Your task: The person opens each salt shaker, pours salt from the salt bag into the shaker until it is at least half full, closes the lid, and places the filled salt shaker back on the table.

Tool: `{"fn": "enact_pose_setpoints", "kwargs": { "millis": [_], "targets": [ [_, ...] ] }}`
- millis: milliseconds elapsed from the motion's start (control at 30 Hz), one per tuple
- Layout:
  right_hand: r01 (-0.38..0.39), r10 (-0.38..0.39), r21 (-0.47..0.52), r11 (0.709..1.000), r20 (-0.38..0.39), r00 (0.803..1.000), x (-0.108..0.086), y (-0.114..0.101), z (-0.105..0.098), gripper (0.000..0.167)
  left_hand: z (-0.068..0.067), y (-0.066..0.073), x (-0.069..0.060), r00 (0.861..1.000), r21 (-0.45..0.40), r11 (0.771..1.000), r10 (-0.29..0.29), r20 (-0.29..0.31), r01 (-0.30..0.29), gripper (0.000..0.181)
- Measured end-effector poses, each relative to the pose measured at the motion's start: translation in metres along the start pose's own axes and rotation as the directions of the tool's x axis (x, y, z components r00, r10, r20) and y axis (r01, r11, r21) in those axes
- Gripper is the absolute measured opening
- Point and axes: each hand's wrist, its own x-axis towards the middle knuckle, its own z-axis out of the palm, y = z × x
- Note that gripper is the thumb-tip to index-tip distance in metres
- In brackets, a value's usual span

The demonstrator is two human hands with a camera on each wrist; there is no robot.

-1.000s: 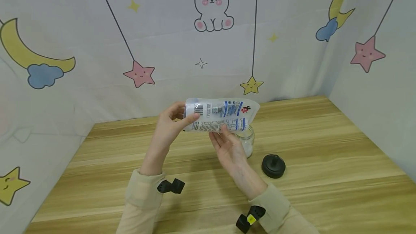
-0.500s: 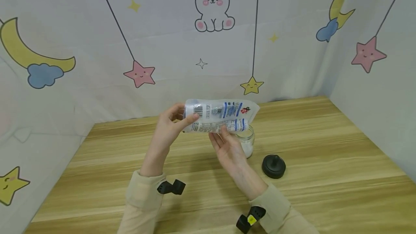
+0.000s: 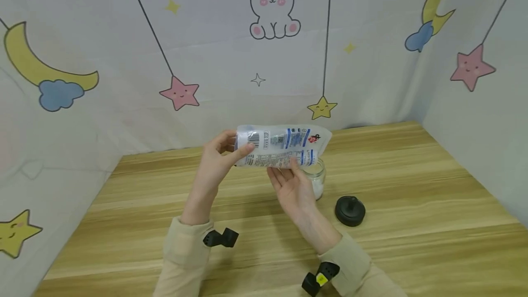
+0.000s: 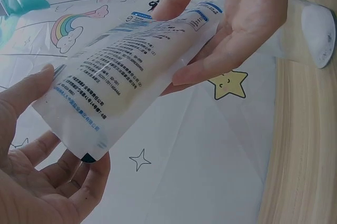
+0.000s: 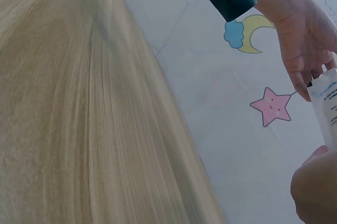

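A white printed pouch point(image 3: 276, 145) is held level above the table, its right end over a glass jar point(image 3: 316, 182) with white contents. My left hand point(image 3: 216, 159) grips the pouch's left end, thumb on the printed face. My right hand point(image 3: 296, 192) supports its lower side, thumb on the front and the other fingers beneath. In the left wrist view the pouch point(image 4: 126, 76) spans between my left hand point(image 4: 47, 171) and my right hand point(image 4: 231, 29). Whether anything flows from the pouch cannot be made out.
A black lid point(image 3: 349, 211) with a raised knob lies on the wooden table point(image 3: 412, 187), right of the jar. Behind the table hangs a pale cloth point(image 3: 231, 58) printed with stars, moons and a rabbit.
The right thumb has shifted slightly right along the pouch. The whole head view has drifted a little; both hands otherwise keep their hold.
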Motion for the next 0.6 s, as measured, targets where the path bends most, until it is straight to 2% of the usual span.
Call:
{"fn": "enact_pose_setpoints", "kwargs": {
  "millis": [167,333,467,600],
  "targets": [
    [0.001,-0.001,-0.002,1.0,0.021,1.0,-0.0007,-0.0027,-0.0003,0.044,0.0019,0.0016,-0.0006,1.0,-0.014,1.0,-0.005,0.008,0.005,0.04],
    [-0.003,0.002,0.021,1.0,0.024,1.0,-0.0008,-0.0034,-0.0004,0.029,0.0037,0.0024,-0.0008,1.0,-0.018,1.0,0.014,0.012,-0.014,0.039],
    [-0.006,0.006,0.017,1.0,0.043,0.999,0.0003,-0.0018,-0.0005,0.043,0.0028,0.0024,-0.0017,1.0,-0.019,1.0,0.023,0.009,-0.023,0.038],
    [-0.013,0.013,-0.004,1.0,0.036,0.999,0.0002,-0.0001,0.0001,0.042,0.0008,0.0024,-0.0029,1.0,-0.014,1.0,0.021,0.005,-0.021,0.039]
  ]
}}
